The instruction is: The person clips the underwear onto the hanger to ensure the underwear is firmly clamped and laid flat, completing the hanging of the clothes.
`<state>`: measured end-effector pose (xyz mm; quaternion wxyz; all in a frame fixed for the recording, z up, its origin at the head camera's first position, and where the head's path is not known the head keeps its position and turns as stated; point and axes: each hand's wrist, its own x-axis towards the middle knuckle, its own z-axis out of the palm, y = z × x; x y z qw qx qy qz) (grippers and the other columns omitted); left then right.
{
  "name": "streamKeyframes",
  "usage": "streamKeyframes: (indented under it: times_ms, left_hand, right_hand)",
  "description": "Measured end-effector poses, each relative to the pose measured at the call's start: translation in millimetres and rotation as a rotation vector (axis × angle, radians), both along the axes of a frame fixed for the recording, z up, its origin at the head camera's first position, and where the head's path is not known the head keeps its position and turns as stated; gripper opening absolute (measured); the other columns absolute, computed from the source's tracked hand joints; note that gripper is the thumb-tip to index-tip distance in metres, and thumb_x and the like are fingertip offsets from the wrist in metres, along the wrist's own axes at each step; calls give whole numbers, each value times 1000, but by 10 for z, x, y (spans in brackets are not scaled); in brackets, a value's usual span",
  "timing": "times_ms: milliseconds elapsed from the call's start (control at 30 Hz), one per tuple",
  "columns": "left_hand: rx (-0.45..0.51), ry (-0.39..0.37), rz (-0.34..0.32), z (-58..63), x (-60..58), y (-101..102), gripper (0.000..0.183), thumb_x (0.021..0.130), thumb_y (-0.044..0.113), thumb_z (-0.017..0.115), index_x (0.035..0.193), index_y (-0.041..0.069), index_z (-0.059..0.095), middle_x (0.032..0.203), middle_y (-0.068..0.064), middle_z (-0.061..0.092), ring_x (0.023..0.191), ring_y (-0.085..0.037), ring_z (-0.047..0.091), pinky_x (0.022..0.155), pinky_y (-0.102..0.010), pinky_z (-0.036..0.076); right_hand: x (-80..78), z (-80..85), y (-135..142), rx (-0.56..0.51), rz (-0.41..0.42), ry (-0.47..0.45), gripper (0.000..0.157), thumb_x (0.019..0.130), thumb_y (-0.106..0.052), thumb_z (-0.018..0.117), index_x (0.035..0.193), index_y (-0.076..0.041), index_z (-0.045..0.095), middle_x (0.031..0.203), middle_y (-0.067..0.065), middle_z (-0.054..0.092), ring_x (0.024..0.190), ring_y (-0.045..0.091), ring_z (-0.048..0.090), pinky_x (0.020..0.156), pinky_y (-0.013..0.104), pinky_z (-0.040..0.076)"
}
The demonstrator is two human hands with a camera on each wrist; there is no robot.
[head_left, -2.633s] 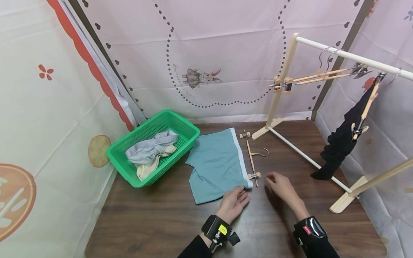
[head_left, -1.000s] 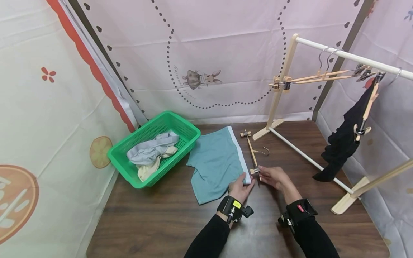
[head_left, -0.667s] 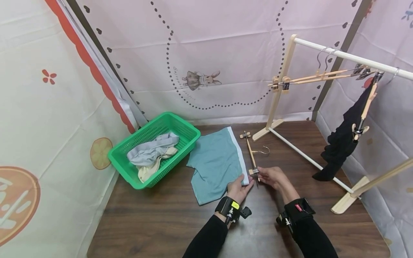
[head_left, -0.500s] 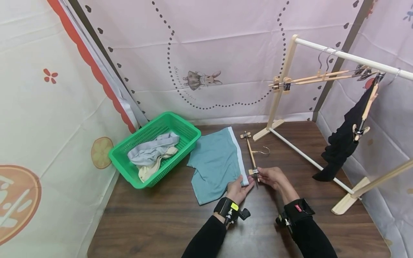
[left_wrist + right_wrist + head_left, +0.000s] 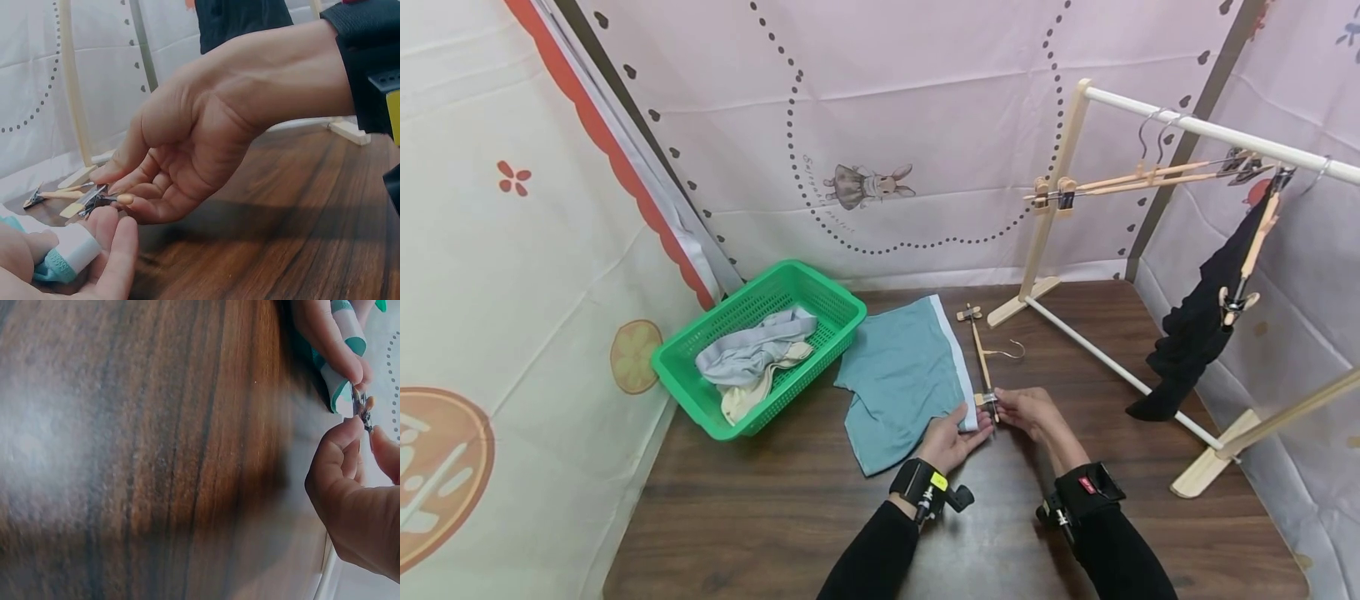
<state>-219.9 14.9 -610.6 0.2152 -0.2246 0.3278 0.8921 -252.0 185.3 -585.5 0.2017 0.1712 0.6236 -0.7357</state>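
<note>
Teal shorts [image 5: 902, 375] with a white waistband [image 5: 953, 358] lie spread on the table. My left hand [image 5: 946, 443] pinches the near corner of that waistband, and the left wrist view shows the cloth [image 5: 78, 247] between thumb and fingers. A wooden clip hanger [image 5: 981, 354] lies along the waistband, its metal hook pointing right. My right hand [image 5: 1033, 414] pinches the hanger's near clip [image 5: 986, 400] by its ends. In the right wrist view the clip [image 5: 361, 407] is close beside the folded waistband edge; whether cloth is inside it I cannot tell.
Left of the shorts stands a green basket [image 5: 827, 325] with grey-blue and cream cloths [image 5: 752, 346]. At the right is a wooden rack [image 5: 1075, 142] with a white rail, two bare clip hangers [image 5: 1142, 177] and a black garment [image 5: 1195, 317] on another hanger. Fabric walls enclose the table.
My right hand, earlier apart from the hanger, has come left and taken hold of its near clip. The clip has shifted slightly left to the waistband corner, which my left hand now pinches.
</note>
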Motion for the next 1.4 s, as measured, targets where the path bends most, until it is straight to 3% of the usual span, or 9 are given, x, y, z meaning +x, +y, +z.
streamKeyframes:
  times_ms: [233,433,633,833,933,1100,1267,1400]
  left_hand:
    - [-49,41,-16,-55,-1,-9,27,110,15,44,116,-8,56,95,-15,68,91,-21,69,101,-40,53]
    - [-50,55,-13,-79,0,12,27,109,14,46,122,-8,52,96,-15,68,91,-21,68,98,-39,55]
    - [-64,60,-1,-87,3,14,26,109,12,47,124,-8,51,96,-16,67,90,-21,69,97,-40,56]
    - [-70,66,20,-22,31,39,33,107,10,50,133,-10,48,103,-17,65,91,-21,69,103,-45,52]
    - [-124,75,2,25,55,27,39,108,14,51,136,-12,47,111,-24,68,95,-26,71,104,-50,50]
    - [-182,81,-8,59,62,36,47,109,19,46,142,-14,40,126,-35,60,105,-34,69,103,-53,49]
    - [-150,81,37,42,47,56,45,109,15,46,144,-13,40,134,-32,56,111,-32,66,105,-49,49]
    - [-159,77,24,31,43,51,42,108,15,48,141,-12,46,126,-26,63,104,-25,68,103,-45,51]
  right_hand:
    - [-10,-22,-19,27,-14,-7,26,102,-9,62,111,16,62,73,3,64,65,7,63,64,19,57]
    - [-12,-7,-41,21,-11,3,29,102,-8,61,115,17,61,73,3,64,66,7,63,65,19,58]
    - [10,16,-60,43,-6,9,26,101,-9,63,109,16,64,74,4,63,67,9,63,65,20,58]
    - [29,11,-91,66,3,12,27,102,-10,63,109,16,64,76,4,63,67,9,64,66,20,57]
    - [33,12,-108,67,1,17,28,102,-10,62,110,16,63,74,3,62,66,8,63,65,19,57]
    - [51,1,-122,53,-17,14,30,102,-9,62,113,19,62,74,4,62,66,8,62,64,19,57]
    - [76,-36,-151,21,-14,31,29,102,-7,61,112,20,61,73,3,62,66,8,62,65,19,57]
    - [98,-45,-187,24,-25,31,27,102,-8,62,109,18,63,73,3,62,67,8,61,64,19,57]
